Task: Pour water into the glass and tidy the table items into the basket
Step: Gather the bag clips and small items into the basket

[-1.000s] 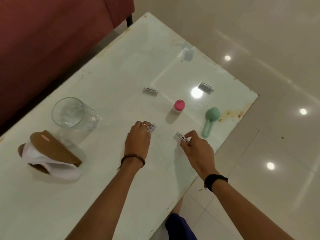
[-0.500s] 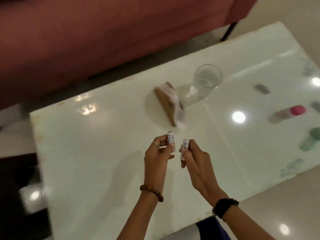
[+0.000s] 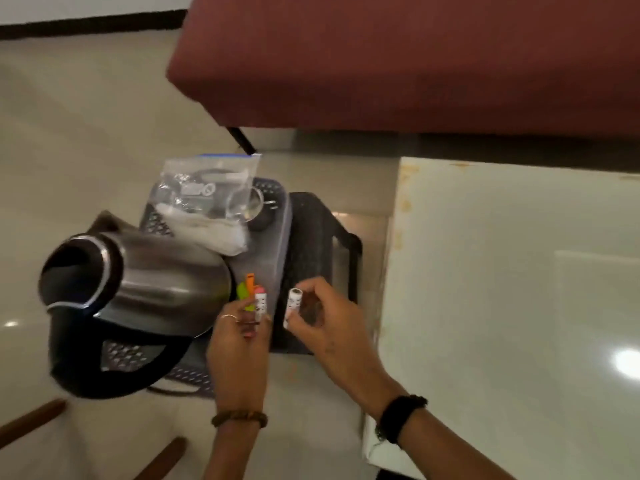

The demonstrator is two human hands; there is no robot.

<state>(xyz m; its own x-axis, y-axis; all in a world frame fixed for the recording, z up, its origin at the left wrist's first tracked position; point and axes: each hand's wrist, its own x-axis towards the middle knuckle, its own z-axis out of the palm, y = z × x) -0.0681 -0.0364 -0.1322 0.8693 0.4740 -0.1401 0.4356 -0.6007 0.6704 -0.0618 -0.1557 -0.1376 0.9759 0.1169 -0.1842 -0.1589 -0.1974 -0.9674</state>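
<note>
My left hand (image 3: pixel 239 336) pinches a small white labelled tube (image 3: pixel 261 305), and my right hand (image 3: pixel 323 320) pinches a second white tube (image 3: pixel 292 306). Both hands hover over the grey perforated basket (image 3: pixel 282 237) on the floor, left of the white table (image 3: pixel 512 306). A steel electric kettle (image 3: pixel 138 296) with a black handle lies tilted across the basket's left side. Inside the basket I see a clear zip bag (image 3: pixel 204 192), white cloth (image 3: pixel 214 233) and small orange and green items (image 3: pixel 246 289).
A dark red sofa (image 3: pixel 415 57) runs along the top of the view. A dark stool or stand (image 3: pixel 322 237) stands between basket and table. Wooden legs (image 3: pixel 31 420) show at the lower left on the pale tiled floor.
My view swung left from the table to the floor basket. Both hands carried their white tubes off the table and now hold them over the basket.
</note>
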